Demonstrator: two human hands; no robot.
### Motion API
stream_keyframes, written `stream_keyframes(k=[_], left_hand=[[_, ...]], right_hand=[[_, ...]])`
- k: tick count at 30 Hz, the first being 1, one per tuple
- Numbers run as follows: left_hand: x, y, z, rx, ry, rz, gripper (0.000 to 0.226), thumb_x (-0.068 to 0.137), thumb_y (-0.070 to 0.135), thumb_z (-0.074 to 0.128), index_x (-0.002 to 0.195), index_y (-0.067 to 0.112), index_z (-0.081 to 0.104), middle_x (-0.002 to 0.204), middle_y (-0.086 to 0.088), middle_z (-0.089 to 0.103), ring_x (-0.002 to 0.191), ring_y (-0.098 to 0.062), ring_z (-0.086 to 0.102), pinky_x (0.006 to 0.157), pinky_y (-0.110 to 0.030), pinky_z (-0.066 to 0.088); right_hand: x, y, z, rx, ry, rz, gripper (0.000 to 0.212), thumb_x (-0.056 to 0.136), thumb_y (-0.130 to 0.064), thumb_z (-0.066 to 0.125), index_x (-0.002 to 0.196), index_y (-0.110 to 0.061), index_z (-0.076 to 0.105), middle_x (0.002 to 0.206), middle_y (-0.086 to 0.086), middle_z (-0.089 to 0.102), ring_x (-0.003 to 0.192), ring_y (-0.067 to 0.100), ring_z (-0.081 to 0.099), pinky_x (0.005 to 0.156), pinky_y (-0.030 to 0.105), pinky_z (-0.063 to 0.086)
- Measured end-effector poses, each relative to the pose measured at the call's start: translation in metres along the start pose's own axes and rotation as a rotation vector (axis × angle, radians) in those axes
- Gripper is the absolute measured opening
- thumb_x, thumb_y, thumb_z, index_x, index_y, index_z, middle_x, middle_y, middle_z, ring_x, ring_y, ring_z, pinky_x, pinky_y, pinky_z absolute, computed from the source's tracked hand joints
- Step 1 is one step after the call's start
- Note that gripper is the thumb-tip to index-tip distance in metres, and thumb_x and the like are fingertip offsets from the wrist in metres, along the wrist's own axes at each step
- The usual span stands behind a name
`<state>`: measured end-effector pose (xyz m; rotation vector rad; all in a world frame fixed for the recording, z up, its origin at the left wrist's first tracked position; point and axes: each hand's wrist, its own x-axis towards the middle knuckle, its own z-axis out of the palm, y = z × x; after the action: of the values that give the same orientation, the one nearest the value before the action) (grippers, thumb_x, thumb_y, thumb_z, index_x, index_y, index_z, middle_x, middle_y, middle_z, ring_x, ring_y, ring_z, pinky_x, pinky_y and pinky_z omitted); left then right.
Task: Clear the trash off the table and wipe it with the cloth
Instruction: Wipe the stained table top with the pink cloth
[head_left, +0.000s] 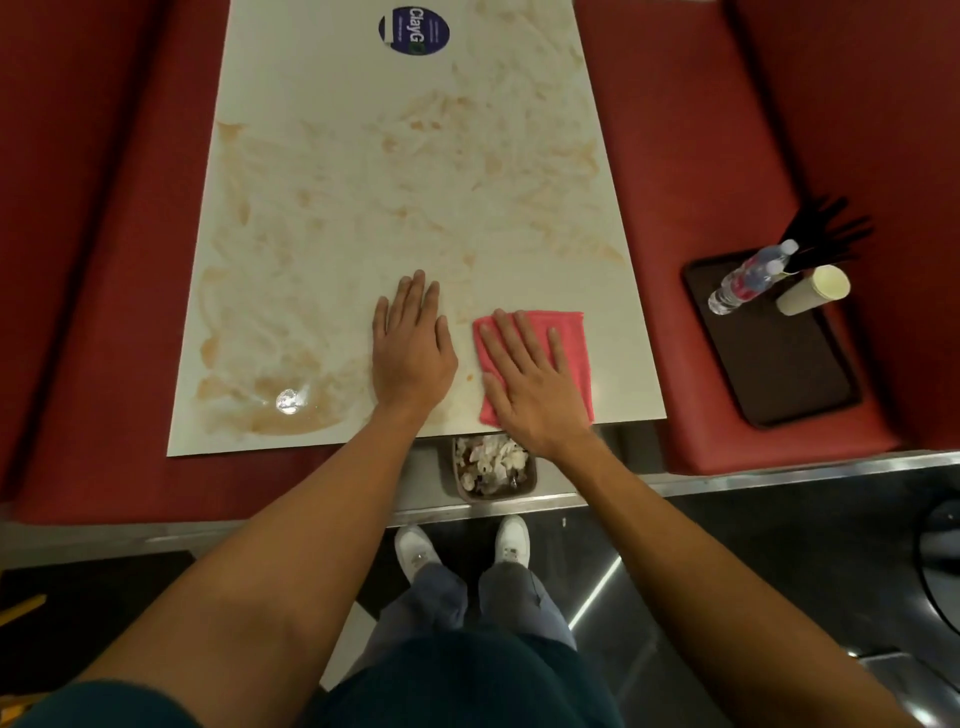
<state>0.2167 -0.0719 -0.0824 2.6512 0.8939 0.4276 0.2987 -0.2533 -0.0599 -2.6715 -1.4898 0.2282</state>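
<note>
A white table (363, 156) stretches away from me, smeared with brownish streaks and a wet puddle (283, 408) near its front left corner. A folded pink cloth (569, 343) lies flat near the front right edge. My right hand (524, 374) presses on the cloth with straight, spread fingers. My left hand (413, 348) rests flat on the bare tabletop just left of the cloth. Below the table's front edge stands a small bin (527, 486) filled with crumpled trash (491, 460).
Red bench seats (104, 260) flank the table on both sides. On the right seat lies a dark tray (789, 374) with plastic bottles (748, 280), a paper cup (813, 291) and black cutlery (826, 228). A round blue sticker (414, 30) sits at the table's far end.
</note>
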Motion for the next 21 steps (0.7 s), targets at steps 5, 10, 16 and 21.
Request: stream_keyframes(k=[5,10,16,21], left_hand=[[0.002,-0.008,-0.001,-0.074,0.025,0.018,0.050,0.107,0.025,0.036,0.153,0.011,0.051,0.166,-0.005,0.039,0.157,-0.021,0.029,0.129,-0.045,0.017],[0.005,-0.020,-0.010,-0.001,0.055,-0.013,0.047,0.104,0.027,0.045,0.148,0.016,0.056,0.164,-0.005,0.043,0.155,-0.023,0.033,0.126,-0.051,0.023],[0.006,-0.037,-0.016,0.017,0.040,0.011,0.050,0.108,0.031,0.041,0.155,0.020,0.048,0.169,-0.003,0.035,0.158,-0.021,0.025,0.129,-0.049,0.016],[0.005,-0.035,-0.015,0.032,0.046,0.011,0.050,0.108,0.031,0.039,0.156,0.020,0.046,0.169,-0.003,0.033,0.159,-0.020,0.023,0.129,-0.050,0.017]], right_hand=[[0.011,0.039,-0.009,0.001,0.004,0.068,0.063,0.110,-0.051,0.010,0.168,-0.030,-0.003,0.176,-0.003,-0.011,0.161,0.017,-0.015,0.129,0.058,0.003],[0.027,-0.007,-0.003,0.053,0.026,0.200,0.065,0.111,-0.049,0.012,0.168,-0.025,-0.007,0.175,0.000,-0.015,0.161,0.022,-0.018,0.129,0.058,-0.005],[-0.003,0.032,-0.007,-0.018,0.001,-0.040,0.063,0.111,-0.050,0.016,0.169,-0.028,0.000,0.176,-0.002,-0.009,0.162,0.019,-0.012,0.129,0.058,0.005],[0.040,-0.007,-0.006,0.059,0.051,0.323,0.066,0.109,-0.050,0.010,0.167,-0.026,-0.010,0.175,0.001,-0.016,0.160,0.022,-0.019,0.129,0.058,-0.004]])
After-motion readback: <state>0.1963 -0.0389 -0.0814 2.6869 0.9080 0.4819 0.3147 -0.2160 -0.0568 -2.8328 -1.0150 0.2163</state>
